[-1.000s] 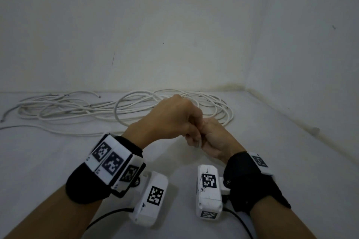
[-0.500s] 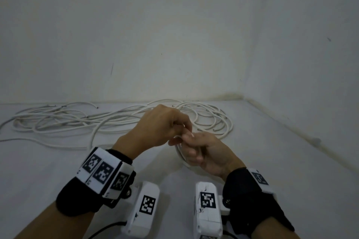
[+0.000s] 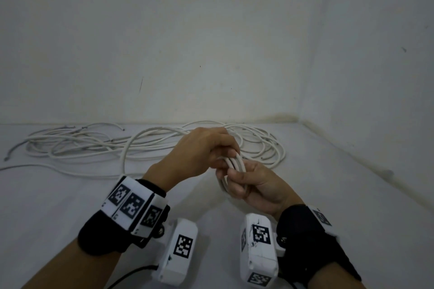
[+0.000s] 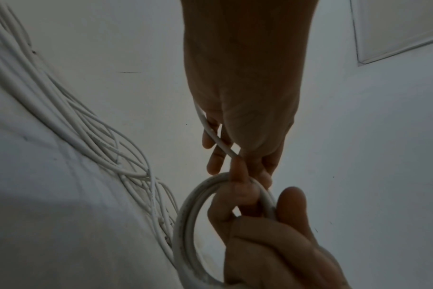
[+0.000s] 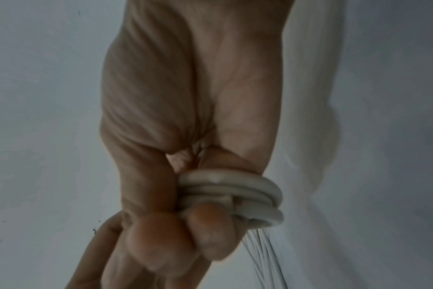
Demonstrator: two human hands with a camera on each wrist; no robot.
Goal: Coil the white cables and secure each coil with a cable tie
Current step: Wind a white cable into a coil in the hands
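Coiling in progress: right hand [image 3: 254, 185] grips a small coil [image 3: 234, 171] of white cable, a few turns stacked side by side, thumb and curled fingers pinching the bundle on one side; right wrist view shows the turns [image 5: 235, 191] clamped between thumb and fingertips. Left hand [image 3: 202, 150] sits just above and touching the coil's top, fingers curled; left wrist view shows a single thin white strand [image 4: 216, 136] running through its fingers [image 4: 214, 162] toward the loop [image 4: 193, 205]. Cannot tell whether that strand is the cable's free end or something else. Coil is held off the white surface [image 3: 328, 218], near the body. Remaining loose cables [image 3: 141, 145] lie in a long tangled bundle along the far wall [image 3: 211, 54], well apart from the hands; several cut ends visible at its left. No cable tie identified in any view. Handling judgement: cable looks light, semi-stiff and springy, with a smooth jacket, so the turns will likely fan open if the pinch relaxes. Best hold is across all turns at one point on the ring, leaving the opposite arc free for the tie. Risk: a turn slipping out while the tie is threaded.
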